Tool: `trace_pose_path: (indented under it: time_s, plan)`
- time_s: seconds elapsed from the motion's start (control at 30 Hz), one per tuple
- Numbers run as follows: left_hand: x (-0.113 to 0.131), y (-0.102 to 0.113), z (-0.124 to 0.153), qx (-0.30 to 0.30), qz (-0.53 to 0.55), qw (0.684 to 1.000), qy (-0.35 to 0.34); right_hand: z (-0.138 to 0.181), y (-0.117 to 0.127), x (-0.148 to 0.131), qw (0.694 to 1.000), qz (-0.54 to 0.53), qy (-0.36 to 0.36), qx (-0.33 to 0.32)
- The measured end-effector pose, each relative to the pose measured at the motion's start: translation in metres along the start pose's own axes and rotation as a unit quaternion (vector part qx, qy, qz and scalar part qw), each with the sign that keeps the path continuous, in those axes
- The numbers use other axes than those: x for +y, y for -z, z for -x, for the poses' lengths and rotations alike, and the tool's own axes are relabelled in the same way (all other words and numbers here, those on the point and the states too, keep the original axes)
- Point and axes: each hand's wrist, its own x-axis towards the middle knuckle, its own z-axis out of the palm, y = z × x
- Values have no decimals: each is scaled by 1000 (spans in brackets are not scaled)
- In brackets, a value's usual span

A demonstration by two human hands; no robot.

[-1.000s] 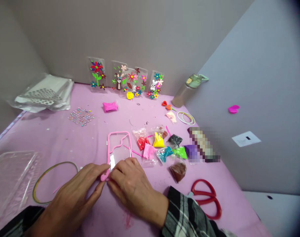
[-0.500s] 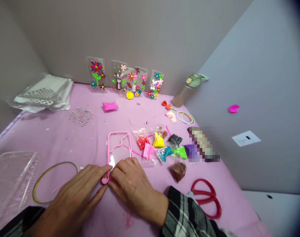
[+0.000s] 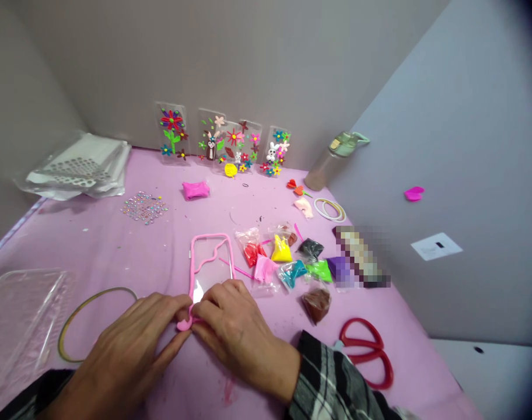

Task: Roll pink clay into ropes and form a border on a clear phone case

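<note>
A clear phone case lies on the table with a pink clay strip along its edges and a wavy pink line across its upper part. At the near left corner, the strip's loose end curls out past the case. My left hand pinches this end between thumb and fingers. Close beside it, my right hand covers the case's near part, its thumb and fingers closed on the strip at the corner. Its fingertips are partly hidden.
Bagged clay, including a yellow lump and a brown lump, lies right of the case. Red-handled scissors rest near my right sleeve. Decorated cases and a bottle stand behind. A clear tray sits left.
My left fingers have shifted slightly left and down, and the loose end of the pink strip now curls further outward. My right hand stays nearly still.
</note>
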Motion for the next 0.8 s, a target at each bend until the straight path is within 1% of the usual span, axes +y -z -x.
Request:
trace_pose_path:
  time_s: [0.17,0.4,0.53,0.73,0.8]
  plan:
    - [2,3,-1,9,6,1000,-6,-1,1,0,1000,7,2,2]
    - [1,6,-1,0,-13,1000,-5,0,1,0,1000,10,6,12]
    - [3,4,-3,14,-17,999,-24,0,1,1,1000,0,8,7]
    - [7,5,-4,14,-35,998,-45,-1,5,-1,1000,-19,5,-12]
    - [7,5,-4,28,-39,997,-56,-1,6,-2,1000,-21,7,-16]
